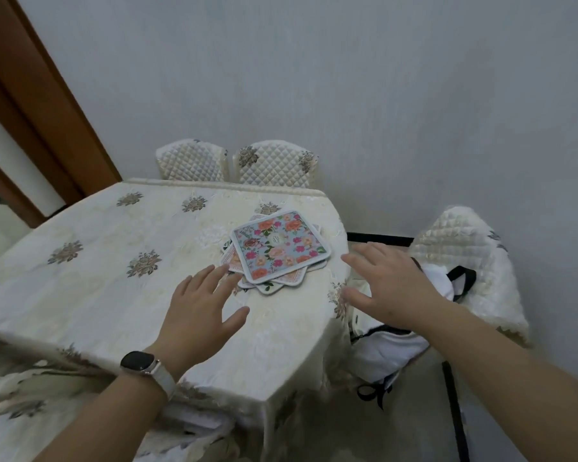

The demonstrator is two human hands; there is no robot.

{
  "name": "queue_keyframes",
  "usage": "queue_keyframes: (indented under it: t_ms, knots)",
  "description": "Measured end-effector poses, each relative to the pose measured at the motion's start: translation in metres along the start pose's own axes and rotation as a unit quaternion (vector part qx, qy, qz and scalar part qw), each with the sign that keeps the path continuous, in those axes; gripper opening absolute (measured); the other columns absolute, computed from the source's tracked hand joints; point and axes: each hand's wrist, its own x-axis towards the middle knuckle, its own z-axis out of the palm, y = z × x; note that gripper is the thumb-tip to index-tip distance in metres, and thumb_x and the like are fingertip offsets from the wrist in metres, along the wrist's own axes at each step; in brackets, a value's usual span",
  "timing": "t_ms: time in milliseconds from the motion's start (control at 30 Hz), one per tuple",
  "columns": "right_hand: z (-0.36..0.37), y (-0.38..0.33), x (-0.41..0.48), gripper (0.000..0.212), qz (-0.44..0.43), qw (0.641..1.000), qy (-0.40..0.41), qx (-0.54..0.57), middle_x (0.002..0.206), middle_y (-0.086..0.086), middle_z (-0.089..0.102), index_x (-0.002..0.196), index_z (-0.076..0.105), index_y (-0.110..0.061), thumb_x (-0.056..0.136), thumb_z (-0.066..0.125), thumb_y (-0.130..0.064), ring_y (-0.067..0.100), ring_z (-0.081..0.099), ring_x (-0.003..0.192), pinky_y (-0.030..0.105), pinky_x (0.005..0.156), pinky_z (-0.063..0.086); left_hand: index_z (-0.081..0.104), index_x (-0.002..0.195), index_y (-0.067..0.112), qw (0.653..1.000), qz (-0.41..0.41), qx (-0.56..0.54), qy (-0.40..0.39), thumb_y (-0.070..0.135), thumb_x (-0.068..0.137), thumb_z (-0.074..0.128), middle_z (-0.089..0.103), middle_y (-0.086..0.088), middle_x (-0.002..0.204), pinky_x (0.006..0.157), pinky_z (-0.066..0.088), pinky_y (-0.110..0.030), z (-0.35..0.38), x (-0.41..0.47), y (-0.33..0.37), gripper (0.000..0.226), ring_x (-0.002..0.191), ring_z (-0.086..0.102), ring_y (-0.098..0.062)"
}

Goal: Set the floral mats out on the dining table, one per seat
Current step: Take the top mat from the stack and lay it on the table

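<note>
Floral mats (pixel 280 247) piled near the dining table (pixel 121 248) right edge, wide bare cloth to the left. At least three visible (lower ones mostly covered), fanned askew, top one's corners rotated off the table's lines. Left hand (pixel 197 308) and right hand (pixel 389 285) both spread open, holding nothing, flanking the pile. Three quilted chairs (pixel 274 163).
</note>
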Motion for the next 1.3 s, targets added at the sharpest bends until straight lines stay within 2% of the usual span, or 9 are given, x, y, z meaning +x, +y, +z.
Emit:
queue_keyframes:
  t_ms: [133,233,467,600,800,967,1133,1300]
  knots:
    - [0.007,0.059,0.025,0.059,-0.017,0.999,0.004,0.029,0.130,0.003,0.058,0.129,0.058,-0.020,0.084,0.046,-0.056,0.027,0.052,0.120,0.044,0.096,0.043,0.047,0.140,0.028,1.000,-0.018,0.012,0.013,0.064,0.085,0.033,0.045,0.002,0.149,0.112,0.029,-0.047,0.001,0.038,0.037,0.067,0.139,0.036,-0.023]
    - [0.012,0.095,0.047,0.060,-0.029,0.999,0.002,0.045,0.131,0.003,0.058,0.129,0.058,-0.020,0.084,0.045,-0.056,0.026,0.052,0.120,0.045,0.098,0.043,0.048,0.139,0.028,0.999,-0.046,0.015,0.021,0.063,0.085,0.035,0.046,0.003,0.148,0.112,0.030,-0.047,0.005,0.061,0.059,0.066,0.138,0.038,-0.023]
    - [0.038,0.130,0.088,0.064,-0.045,0.994,-0.022,0.092,0.139,0.002,0.052,0.133,0.055,-0.022,0.084,0.036,-0.059,0.027,0.046,0.129,0.047,0.103,0.038,0.047,0.139,0.028,0.996,-0.089,0.016,0.018,0.061,0.084,0.039,0.048,0.001,0.146,0.110,0.032,-0.045,0.023,0.100,0.071,0.065,0.136,0.040,-0.023]
    - [0.059,0.137,0.115,0.070,-0.047,0.992,-0.053,0.103,0.148,-0.001,0.041,0.139,0.047,-0.026,0.082,0.028,-0.062,0.022,0.033,0.137,0.044,0.109,0.030,0.049,0.137,0.025,0.996,-0.088,0.022,0.007,0.060,0.084,0.040,0.051,-0.001,0.143,0.107,0.035,-0.047,0.041,0.122,0.061,0.064,0.133,0.043,-0.026]
    - [0.092,0.134,0.150,0.071,-0.045,0.989,-0.105,0.093,0.151,-0.004,0.037,0.142,0.041,-0.030,0.082,0.025,-0.064,0.019,0.029,0.139,0.042,0.111,0.028,0.051,0.136,0.024,0.996,-0.089,0.001,-0.033,0.059,0.085,0.038,0.052,-0.002,0.142,0.107,0.036,-0.047,0.082,0.154,0.037,0.064,0.131,0.045,-0.027]
    - [0.114,0.128,0.188,0.061,-0.052,0.986,-0.139,0.071,0.152,-0.004,0.034,0.144,0.038,-0.030,0.089,0.038,-0.058,0.018,0.029,0.139,0.040,0.111,0.027,0.047,0.140,0.026,0.993,-0.091,-0.024,-0.066,0.061,0.084,0.033,0.048,-0.001,0.145,0.109,0.032,-0.044,0.111,0.181,0.006,0.068,0.133,0.042,-0.025]
    - [0.135,0.107,0.213,0.057,-0.035,0.985,-0.153,0.072,0.153,-0.004,0.034,0.144,0.040,-0.028,0.093,0.046,-0.052,0.018,0.029,0.140,0.040,0.110,0.028,0.043,0.141,0.026,0.992,-0.082,-0.028,-0.091,0.059,0.086,0.040,0.046,-0.002,0.147,0.109,0.033,-0.044,0.141,0.199,-0.035,0.064,0.135,0.040,-0.025]
    - [0.153,0.101,0.234,0.055,-0.003,0.976,-0.193,0.103,0.152,-0.003,0.035,0.143,0.041,-0.026,0.094,0.047,-0.051,0.019,0.032,0.137,0.039,0.109,0.032,0.042,0.142,0.023,0.977,-0.146,-0.087,-0.124,0.056,0.086,0.043,0.046,-0.003,0.145,0.105,0.040,-0.040,0.172,0.211,-0.059,0.065,0.131,0.042,-0.024]
